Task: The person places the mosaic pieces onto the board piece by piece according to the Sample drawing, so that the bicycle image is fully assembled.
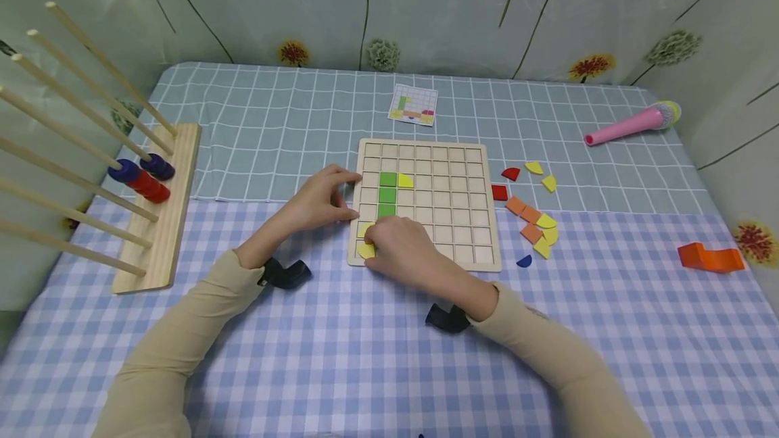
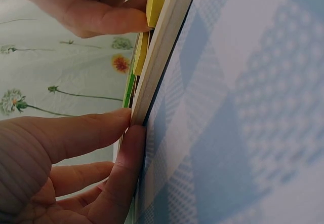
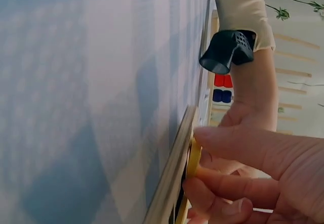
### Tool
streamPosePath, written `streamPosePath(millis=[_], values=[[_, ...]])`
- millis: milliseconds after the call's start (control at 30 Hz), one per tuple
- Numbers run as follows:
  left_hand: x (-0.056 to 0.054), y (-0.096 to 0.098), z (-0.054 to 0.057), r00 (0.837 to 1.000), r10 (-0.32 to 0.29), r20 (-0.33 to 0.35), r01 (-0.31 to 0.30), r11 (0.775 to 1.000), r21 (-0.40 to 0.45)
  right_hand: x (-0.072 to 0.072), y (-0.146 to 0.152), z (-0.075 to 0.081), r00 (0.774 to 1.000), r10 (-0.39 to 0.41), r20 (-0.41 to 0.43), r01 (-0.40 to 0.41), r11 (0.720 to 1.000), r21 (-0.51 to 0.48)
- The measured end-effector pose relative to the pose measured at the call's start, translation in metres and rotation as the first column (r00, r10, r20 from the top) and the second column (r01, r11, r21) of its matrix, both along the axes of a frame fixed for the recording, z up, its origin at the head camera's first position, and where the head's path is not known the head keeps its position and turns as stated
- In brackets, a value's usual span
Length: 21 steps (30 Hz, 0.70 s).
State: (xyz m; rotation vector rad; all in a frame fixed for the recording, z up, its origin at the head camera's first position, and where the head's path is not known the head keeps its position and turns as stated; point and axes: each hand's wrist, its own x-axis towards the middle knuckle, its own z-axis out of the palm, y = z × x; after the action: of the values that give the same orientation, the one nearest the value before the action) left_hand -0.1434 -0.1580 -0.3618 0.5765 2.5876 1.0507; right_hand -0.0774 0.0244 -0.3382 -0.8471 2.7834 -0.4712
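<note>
A square wooden grid board (image 1: 453, 205) lies mid-table. My left hand (image 1: 319, 201) touches its left edge, fingertips and thumb set apart along the side. My right hand (image 1: 404, 252) pinches a yellow rounded piece (image 3: 194, 158) between thumb and fingers at the board's near-left corner; the piece shows partly in the head view. Just beyond it is another yellow piece (image 1: 364, 229), partly hidden by the right hand. Several green squares (image 1: 387, 195) form a column farther up, with a yellow quarter-round piece (image 1: 404, 181) beside the top one.
Loose red, orange (image 1: 531, 214), yellow and blue pieces (image 1: 525, 261) lie right of the board. A pattern card (image 1: 413, 105) sits behind it. A pegged wooden stand (image 1: 161, 222) with rings is at left; a pink toy microphone (image 1: 633, 124) and an orange object (image 1: 710, 258) are at right.
</note>
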Motion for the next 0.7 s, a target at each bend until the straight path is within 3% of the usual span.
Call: streamPosePath(millis=[267, 700], values=[[-0.0007, 0.0013, 0.001, 1.0, 0.006, 0.021, -0.006, 1.0, -0.004, -0.0014, 0.0048, 0.0012, 1.0, -0.003, 0.03, 0.003, 1.0, -0.025], [-0.0009, 0.0021, 0.0015, 1.0, 0.011, 0.023, -0.011, 1.0, -0.011, -0.0041, 0.0053, -0.0015, 0.999, -0.043, -0.006, 0.042, 0.999, -0.017]])
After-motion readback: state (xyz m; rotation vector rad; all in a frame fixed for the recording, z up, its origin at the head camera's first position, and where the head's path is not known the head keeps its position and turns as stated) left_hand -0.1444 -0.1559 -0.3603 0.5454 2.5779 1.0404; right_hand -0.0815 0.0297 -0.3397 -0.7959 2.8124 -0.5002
